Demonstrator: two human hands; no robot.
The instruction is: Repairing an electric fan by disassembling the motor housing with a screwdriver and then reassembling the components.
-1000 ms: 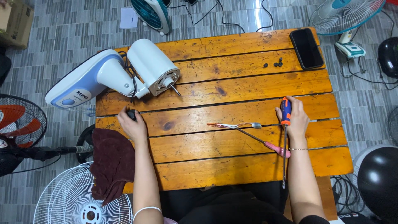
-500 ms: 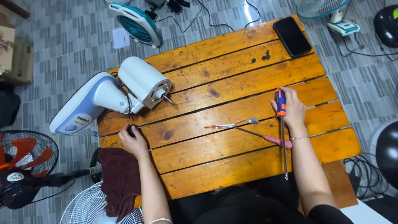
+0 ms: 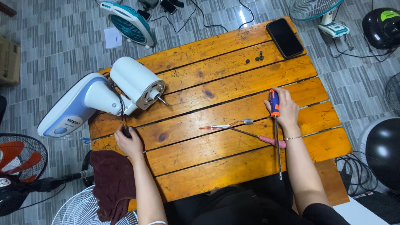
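My right hand grips a long screwdriver by its blue and orange handle, the shaft pointing back toward me across the wooden table. My left hand rests at the table's left edge, closed on a small black object. A white fan motor with a bare shaft lies on its side at the table's left, joined to a blue and white base that hangs past the edge. Between my hands lie an orange toothbrush and a pink-handled tool.
A black phone and several small black screws lie at the far right of the table. A dark red cloth hangs at the near left corner. Fans, fan grilles and cables stand on the tiled floor all around.
The camera view has shifted and tilted. Both hands stay about where they were, the right holding the screwdriver, the left by the small black object.
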